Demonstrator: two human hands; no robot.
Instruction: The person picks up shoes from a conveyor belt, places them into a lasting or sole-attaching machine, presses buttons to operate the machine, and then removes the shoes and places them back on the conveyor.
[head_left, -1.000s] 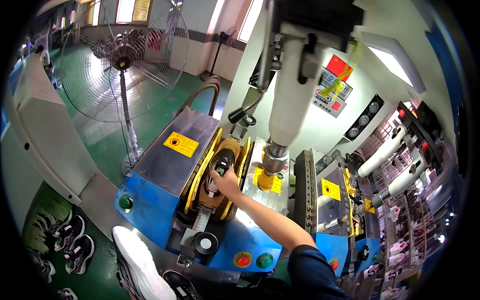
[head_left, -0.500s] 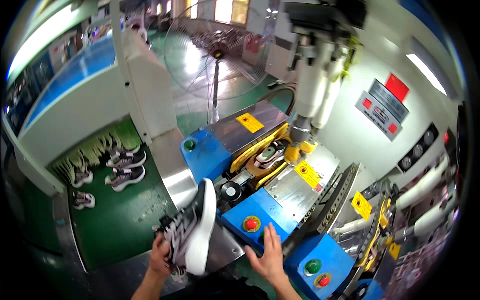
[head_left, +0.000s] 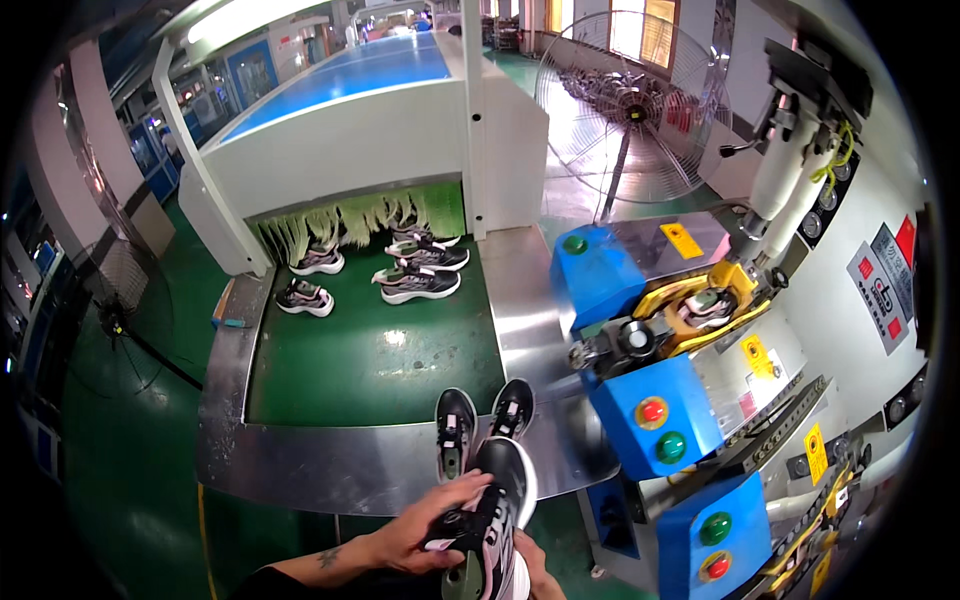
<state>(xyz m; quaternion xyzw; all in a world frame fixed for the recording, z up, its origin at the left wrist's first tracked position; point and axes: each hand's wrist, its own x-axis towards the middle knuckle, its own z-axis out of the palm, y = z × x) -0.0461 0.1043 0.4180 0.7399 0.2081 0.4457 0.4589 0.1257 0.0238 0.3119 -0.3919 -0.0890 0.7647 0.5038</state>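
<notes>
Close to my body I hold a black-and-pink sneaker (head_left: 505, 490) with a thick white sole, its toe pointing away from me. My left hand (head_left: 425, 530) grips it from the left, with fingers across the upper. My right hand (head_left: 538, 562) is against the sole on the right side; most of its fingers are hidden behind the shoe. Just beyond, a sneaker (head_left: 456, 430) stands on the metal ledge (head_left: 330, 465), and another sneaker (head_left: 513, 406) is to its right, both partly covered by the held one.
Several sneakers (head_left: 420, 284) sit on the green conveyor belt (head_left: 380, 360), some under a fringed curtain (head_left: 360, 220). At right, a pressing machine (head_left: 655, 410) with blue button boxes clamps a shoe (head_left: 706, 306) between yellow pads. A large fan (head_left: 635, 112) stands behind.
My view has swung left toward the conveyor. My right hand, open beside the machine's buttons before, is now at the sneaker. The sneaker has come lower and nearer to me.
</notes>
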